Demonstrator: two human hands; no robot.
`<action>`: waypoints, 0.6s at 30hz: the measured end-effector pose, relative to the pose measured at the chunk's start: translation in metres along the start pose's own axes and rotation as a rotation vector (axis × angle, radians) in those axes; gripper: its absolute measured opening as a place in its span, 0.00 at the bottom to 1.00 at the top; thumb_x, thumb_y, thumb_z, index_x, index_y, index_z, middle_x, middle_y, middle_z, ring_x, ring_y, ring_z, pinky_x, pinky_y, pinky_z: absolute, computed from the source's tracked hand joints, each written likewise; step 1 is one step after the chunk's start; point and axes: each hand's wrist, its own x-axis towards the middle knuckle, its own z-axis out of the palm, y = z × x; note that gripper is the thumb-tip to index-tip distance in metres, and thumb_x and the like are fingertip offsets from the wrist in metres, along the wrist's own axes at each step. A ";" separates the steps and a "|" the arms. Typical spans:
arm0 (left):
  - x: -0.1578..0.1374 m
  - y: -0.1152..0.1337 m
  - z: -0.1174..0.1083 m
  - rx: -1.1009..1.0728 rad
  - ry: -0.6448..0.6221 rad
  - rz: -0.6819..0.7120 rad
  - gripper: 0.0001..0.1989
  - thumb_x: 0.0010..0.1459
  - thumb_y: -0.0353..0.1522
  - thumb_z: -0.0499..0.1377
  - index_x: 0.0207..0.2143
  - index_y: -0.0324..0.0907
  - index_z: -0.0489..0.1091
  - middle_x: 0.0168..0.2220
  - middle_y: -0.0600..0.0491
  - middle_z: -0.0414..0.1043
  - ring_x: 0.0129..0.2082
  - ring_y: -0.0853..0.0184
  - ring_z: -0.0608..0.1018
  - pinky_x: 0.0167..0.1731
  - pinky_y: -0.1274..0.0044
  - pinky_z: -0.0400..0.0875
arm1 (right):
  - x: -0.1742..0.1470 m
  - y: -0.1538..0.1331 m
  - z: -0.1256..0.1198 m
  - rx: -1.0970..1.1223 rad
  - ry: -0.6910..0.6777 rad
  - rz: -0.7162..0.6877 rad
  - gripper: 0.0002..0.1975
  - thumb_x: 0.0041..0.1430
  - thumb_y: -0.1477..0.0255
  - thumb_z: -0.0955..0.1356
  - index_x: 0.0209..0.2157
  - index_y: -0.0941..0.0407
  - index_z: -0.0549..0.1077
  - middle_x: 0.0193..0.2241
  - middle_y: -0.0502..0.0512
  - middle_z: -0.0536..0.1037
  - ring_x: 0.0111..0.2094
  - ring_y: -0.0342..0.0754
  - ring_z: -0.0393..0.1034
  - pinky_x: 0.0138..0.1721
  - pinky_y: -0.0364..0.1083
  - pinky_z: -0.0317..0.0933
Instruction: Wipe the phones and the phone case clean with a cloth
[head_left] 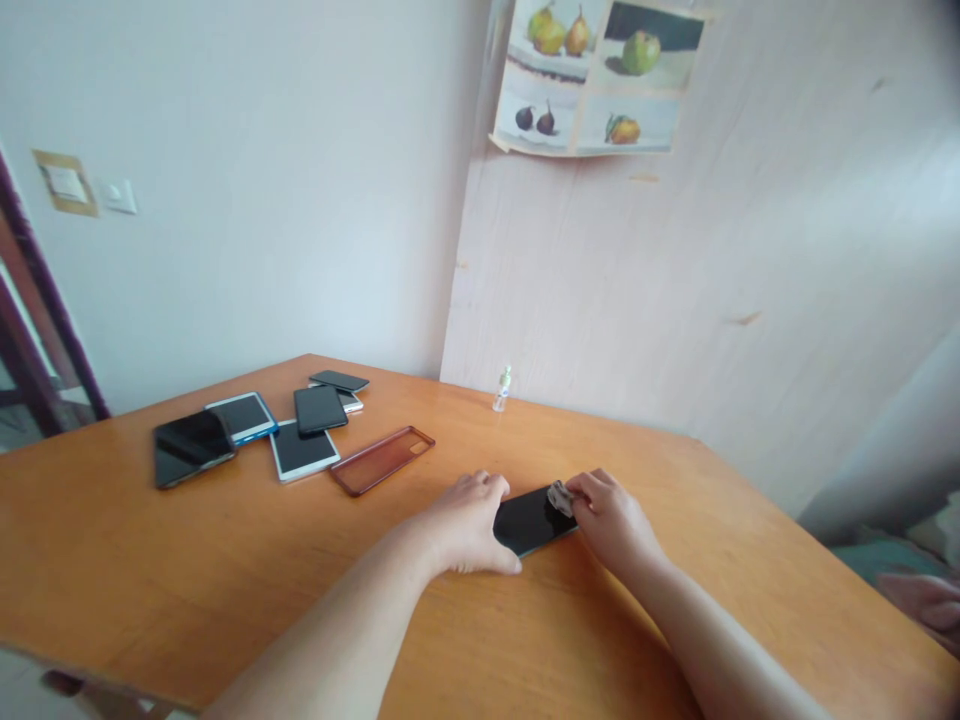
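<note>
A black smartphone point(529, 522) lies screen up on the wooden table in front of me. My left hand point(474, 525) grips its left end, thumb on the near edge and fingers on the far edge. Pinched in the fingers of my right hand point(609, 515) is a small crumpled grey cloth point(559, 498), pressed on the right end of the screen. A reddish-brown clear phone case point(360, 478) lies apart from the phone, to the left of my left hand.
Several phones and tablets are grouped at the left, among them a black tablet point(193, 447), a white-framed tablet point(304, 450) and a dark phone point(320, 409). A small spray bottle point(502, 389) stands near the wall. A fruit poster point(600, 75) hangs above the wooden table point(225, 580).
</note>
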 end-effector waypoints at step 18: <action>0.008 -0.001 0.010 -0.002 0.064 0.016 0.41 0.33 0.49 0.70 0.49 0.43 0.63 0.50 0.43 0.67 0.51 0.49 0.70 0.48 0.65 0.66 | -0.007 -0.015 0.007 -0.021 -0.002 -0.035 0.05 0.58 0.70 0.63 0.31 0.53 0.70 0.31 0.53 0.74 0.34 0.48 0.68 0.36 0.44 0.60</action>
